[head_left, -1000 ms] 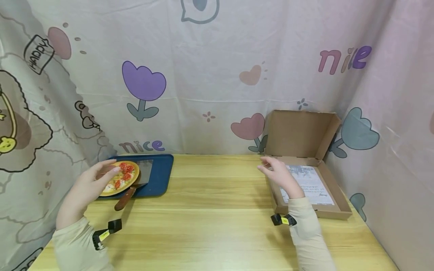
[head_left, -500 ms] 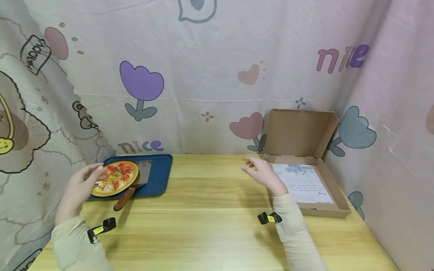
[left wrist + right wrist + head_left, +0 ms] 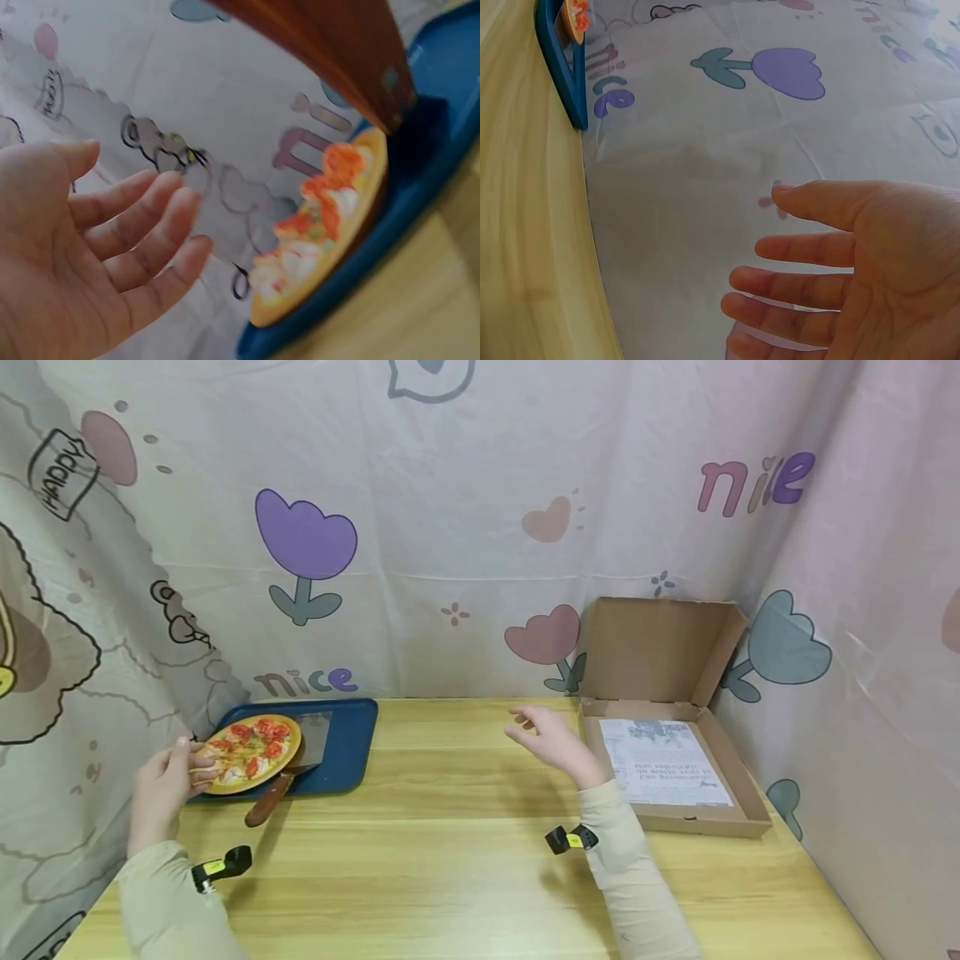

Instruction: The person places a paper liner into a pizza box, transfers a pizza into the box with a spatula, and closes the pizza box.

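A small round pizza (image 3: pixel 251 753) with red and white topping lies at the left on a blue tray (image 3: pixel 352 735). Partly under it is a pizza spatula whose metal blade (image 3: pixel 315 739) shows at the pizza's right and whose wooden handle (image 3: pixel 268 802) sticks out over the tray's front edge. My left hand (image 3: pixel 161 789) is at the pizza's left edge, overlapping it in the head view. In the left wrist view the left hand (image 3: pixel 97 247) has loosely bent fingers, with a gap between them and the pizza (image 3: pixel 319 232). My right hand (image 3: pixel 855 270) hangs above the table, fingers relaxed, holding nothing.
An open cardboard pizza box (image 3: pixel 750 810) stands at the right, lid raised against the curtain, a printed sheet (image 3: pixel 663 764) inside. The wooden table (image 3: pixel 420 860) ends at a patterned curtain (image 3: pixel 435 468) behind and on both sides. Each sleeve carries a small black camera.
My left hand has moved left and down to the pizza's left edge, its fingers turning toward it. My right hand has moved left, away from the box. Pizza, spatula and tray stay put.
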Available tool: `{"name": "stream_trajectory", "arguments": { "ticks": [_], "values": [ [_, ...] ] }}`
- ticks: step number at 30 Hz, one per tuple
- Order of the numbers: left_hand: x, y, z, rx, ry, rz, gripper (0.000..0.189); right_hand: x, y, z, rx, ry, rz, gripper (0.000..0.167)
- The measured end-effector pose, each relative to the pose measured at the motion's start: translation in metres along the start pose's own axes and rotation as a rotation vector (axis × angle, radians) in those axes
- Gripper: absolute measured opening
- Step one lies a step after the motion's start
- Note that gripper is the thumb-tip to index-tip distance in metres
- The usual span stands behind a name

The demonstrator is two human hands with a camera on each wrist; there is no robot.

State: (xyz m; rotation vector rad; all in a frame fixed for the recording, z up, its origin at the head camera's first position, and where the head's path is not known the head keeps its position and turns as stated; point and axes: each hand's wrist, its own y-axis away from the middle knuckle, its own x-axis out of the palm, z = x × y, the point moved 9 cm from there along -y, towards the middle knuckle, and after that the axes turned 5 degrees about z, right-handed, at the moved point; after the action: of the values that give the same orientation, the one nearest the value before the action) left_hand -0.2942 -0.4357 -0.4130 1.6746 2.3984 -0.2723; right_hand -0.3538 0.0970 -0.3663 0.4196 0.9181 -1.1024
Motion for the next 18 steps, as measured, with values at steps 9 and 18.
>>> {"name": "stream_trajectory", "arguments": {
  "ticks": [9, 18],
  "values": [
    [-0.025, -0.004, 0.055, -0.239, 0.233, -0.293, 0.010, 0.023, -0.016, 0.016, -0.014, -0.005, 0.041, 0.042],
    [-0.029, 0.001, 0.083, -0.405, 0.059, -0.356, 0.008, 0.047, -0.028, 0.034, -0.064, -0.012, 0.107, 0.042]
  ]
}}
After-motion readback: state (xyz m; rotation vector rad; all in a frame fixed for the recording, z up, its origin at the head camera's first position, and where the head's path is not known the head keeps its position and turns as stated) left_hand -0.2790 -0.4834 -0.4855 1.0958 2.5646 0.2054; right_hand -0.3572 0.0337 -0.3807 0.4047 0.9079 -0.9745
